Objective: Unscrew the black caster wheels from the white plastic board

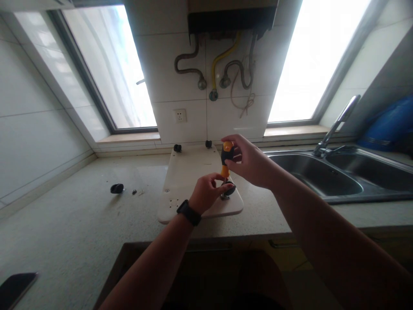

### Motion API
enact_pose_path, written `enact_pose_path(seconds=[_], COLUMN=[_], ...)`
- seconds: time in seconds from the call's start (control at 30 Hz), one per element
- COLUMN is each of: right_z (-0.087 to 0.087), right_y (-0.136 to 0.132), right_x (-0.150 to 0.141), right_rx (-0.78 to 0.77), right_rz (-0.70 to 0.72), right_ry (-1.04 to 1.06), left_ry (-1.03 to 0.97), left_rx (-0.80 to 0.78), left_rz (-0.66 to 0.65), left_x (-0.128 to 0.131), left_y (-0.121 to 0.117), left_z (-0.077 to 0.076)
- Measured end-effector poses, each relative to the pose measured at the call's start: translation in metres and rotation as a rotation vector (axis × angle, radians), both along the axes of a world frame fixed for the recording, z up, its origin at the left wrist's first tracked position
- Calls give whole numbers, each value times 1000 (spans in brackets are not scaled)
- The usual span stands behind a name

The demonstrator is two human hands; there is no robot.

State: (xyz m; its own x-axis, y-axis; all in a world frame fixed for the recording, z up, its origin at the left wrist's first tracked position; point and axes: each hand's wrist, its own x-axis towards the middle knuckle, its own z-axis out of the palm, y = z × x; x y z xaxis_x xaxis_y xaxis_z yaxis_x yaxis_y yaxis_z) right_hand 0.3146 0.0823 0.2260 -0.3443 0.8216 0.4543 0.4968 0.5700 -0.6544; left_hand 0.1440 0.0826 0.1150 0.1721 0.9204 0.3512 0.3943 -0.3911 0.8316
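Note:
My right hand (247, 157) grips the handle of an orange and black screwdriver (227, 154), which stands nearly upright with its shaft pointing down. Below it, a black caster wheel (230, 188) sits on its metal plate at the near right corner of a cream-white board (187, 172). My left hand (208, 191), with a black watch at the wrist, is closed at the caster, its thumb against the wheel and its forefinger beside the screwdriver's shaft. The screwdriver's tip and any screw under it are hard to make out. The board's near left corner shows several small holes.
Two more casters (177, 148) are on the board's far corners. A loose caster (116, 188) and small screws (134, 192) lie on the counter (142, 224) to the left. A phone (17, 286) is at lower left. The double sink (322, 181) with its tap (338, 125) is at right.

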Motion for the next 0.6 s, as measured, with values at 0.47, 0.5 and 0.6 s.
enact_pose_path(seconds=[0.47,0.5,0.6], right_z=[0,-1,-2], right_y=[-3,-3,-2], right_x=[-2,-2,-2], right_rx=[-4,-8,-10], right_rz=[39,31,5], right_ry=[-48,-45,-33], left_ry=[-80,-81,-85], left_rx=[-4,-1,5], left_rz=[-163,-147,-122], left_x=[-5,-5,-4], left_y=[-4,-4,-3], left_z=[-1,-1,-1])
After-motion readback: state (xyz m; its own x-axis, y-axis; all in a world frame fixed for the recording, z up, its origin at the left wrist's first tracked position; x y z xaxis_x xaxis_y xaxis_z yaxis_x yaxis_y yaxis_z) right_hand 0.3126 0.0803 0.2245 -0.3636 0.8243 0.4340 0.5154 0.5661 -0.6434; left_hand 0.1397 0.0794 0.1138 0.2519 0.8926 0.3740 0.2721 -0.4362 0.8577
